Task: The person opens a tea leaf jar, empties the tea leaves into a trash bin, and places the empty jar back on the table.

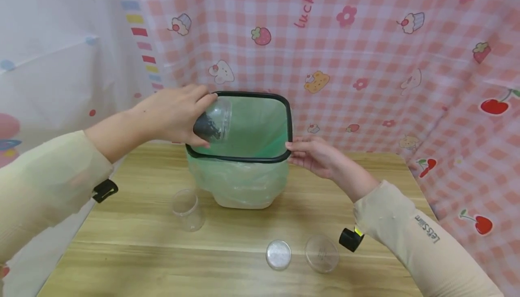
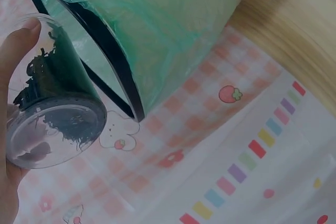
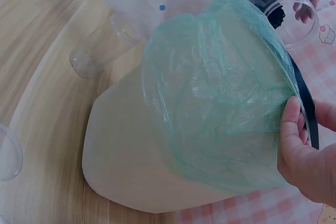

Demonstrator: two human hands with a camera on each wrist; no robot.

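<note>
My left hand (image 1: 174,112) grips a clear plastic jar (image 1: 222,112), tilted on its side with its mouth over the inside of a trash bin (image 1: 243,204). Dark, shredded bits (image 2: 58,80) lie along the jar's lower side; they look like dry leaves. A green plastic bag (image 1: 243,177) lines the bin and folds over the outside, and a black rim ring (image 1: 239,158) runs round the top. At the bin's right side, my right hand (image 1: 314,155) pinches the rim and bag edge between thumb and fingers.
On the wooden table (image 1: 134,252), an uncapped clear jar (image 1: 188,213) stands left of the bin. A small silvery round lid (image 1: 278,255) and a clear round lid (image 1: 322,254) lie near the front. A pink checked cloth (image 1: 276,67) hangs right behind the bin.
</note>
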